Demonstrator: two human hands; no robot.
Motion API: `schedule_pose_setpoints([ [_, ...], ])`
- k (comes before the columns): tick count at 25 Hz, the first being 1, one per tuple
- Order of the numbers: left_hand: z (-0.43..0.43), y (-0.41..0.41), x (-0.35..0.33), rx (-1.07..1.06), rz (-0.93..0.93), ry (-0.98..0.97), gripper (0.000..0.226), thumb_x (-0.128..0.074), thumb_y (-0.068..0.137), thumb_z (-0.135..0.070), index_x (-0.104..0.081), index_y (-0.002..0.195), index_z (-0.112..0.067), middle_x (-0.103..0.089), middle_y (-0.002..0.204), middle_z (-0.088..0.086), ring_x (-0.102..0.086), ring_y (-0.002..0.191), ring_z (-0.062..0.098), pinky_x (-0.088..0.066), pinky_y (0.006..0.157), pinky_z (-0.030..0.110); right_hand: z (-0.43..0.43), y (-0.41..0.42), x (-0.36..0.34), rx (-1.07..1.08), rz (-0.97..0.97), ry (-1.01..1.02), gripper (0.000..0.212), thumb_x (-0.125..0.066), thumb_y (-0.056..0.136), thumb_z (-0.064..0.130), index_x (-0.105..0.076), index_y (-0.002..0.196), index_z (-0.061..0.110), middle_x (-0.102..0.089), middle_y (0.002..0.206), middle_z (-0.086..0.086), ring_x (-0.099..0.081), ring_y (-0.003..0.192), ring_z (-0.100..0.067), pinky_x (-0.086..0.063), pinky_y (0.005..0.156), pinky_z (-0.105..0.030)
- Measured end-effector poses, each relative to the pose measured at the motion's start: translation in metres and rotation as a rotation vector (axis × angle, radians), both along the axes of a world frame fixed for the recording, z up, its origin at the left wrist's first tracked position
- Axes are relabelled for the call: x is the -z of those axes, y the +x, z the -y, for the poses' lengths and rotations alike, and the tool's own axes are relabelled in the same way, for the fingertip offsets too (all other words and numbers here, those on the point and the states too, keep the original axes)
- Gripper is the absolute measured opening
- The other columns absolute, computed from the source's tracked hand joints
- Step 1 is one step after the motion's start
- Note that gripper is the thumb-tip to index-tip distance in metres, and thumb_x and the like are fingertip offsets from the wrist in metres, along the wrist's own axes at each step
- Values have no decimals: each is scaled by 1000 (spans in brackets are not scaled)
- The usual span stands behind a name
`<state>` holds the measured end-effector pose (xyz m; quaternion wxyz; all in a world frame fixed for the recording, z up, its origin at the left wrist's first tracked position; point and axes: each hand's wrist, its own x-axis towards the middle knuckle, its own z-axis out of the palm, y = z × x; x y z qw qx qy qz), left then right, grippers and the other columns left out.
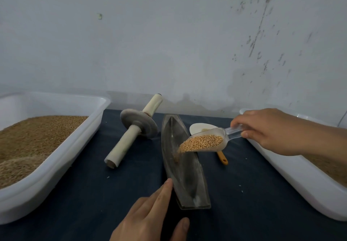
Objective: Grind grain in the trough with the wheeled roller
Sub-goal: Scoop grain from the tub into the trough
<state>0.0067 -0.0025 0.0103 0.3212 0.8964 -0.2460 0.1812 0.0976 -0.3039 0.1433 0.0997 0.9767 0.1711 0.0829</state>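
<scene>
right hand [270,130] pinching clear scoop [210,140], tipping grain [201,143] over trough [183,163]; left hand [150,214] flat, steadying trough. risk: too steep tilt, spill onto cloth [93,193].

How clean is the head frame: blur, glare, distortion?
Head view: soft flat light, faint shadows; wide-angle bends the left bin rim; grain spilling off the scoop lip smears with motion; trough shows dull sheen, no blown glare; left hand cropped at the bottom edge.
</scene>
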Motion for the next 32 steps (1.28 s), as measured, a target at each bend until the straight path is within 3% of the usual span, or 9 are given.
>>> schedule_pose_setpoints([
  [4,0,-5,-7,9,-81,-49,65,-40,71,-69,-62,127,-45,-60,116,-38,-63,89,-14,-31,62,-8,-4,-1,-5,-9,22,-30,18,-50,103,35,-53,115,47,-50,91,24,-47,85,9,-28,68,-15],
  [6,-2,-2,-4,-16,2,2,64,-28,72,-78,-30,135,-69,-35,122,-57,-47,106,-27,-24,69,-12,-6,-2,-6,-4,20,-37,18,-49,103,35,-53,116,47,-50,92,25,-47,84,7,-28,69,-15],
  [8,-3,1,5,-60,98,8,65,-18,71,-84,-2,133,-74,-15,124,-63,-30,119,-30,-17,79,-13,-7,-3,-6,-1,18,-43,18,-49,104,35,-53,117,47,-50,93,24,-48,82,6,-29,69,-16],
  [9,-2,0,5,-42,66,6,67,-15,68,-84,0,133,-74,-13,124,-63,-28,120,-30,-18,81,-13,-8,-4,-7,3,16,-44,19,-49,104,35,-53,118,47,-50,93,23,-48,82,5,-29,68,-16],
  [10,-1,0,1,-40,64,16,70,-20,68,-81,-13,137,-71,-22,124,-60,-37,114,-30,-24,80,-12,-8,-4,-7,6,15,-45,19,-49,104,35,-53,118,47,-51,93,23,-48,81,5,-29,68,-16],
  [11,-1,1,-2,-33,0,21,71,-31,69,-75,-40,138,-58,-42,124,-51,-53,102,-23,-36,74,-7,-9,-4,-8,7,15,-45,19,-49,104,35,-53,118,47,-51,94,23,-48,81,5,-29,68,-15],
  [12,-2,0,-2,11,-43,-27,68,-41,70,-68,-61,129,-41,-59,118,-37,-63,89,-14,-44,65,-1,-9,-4,-8,7,15,-45,20,-49,104,34,-53,119,47,-51,94,23,-48,81,5,-29,69,-15],
  [13,-2,-1,2,25,-23,-48,66,-46,70,-64,-70,121,-30,-67,111,-27,-67,82,-9,-48,59,5,-9,-5,-8,8,16,-45,20,-49,104,34,-53,119,46,-51,94,23,-48,82,5,-29,69,-16],
  [32,-6,4,4,-25,111,8,67,-46,70,-63,-72,118,-24,-71,106,-22,-69,80,-5,-49,57,6,-8,-6,-8,6,17,-34,21,-50,104,33,-55,120,46,-51,92,22,-47,85,10,-29,68,-15],
])
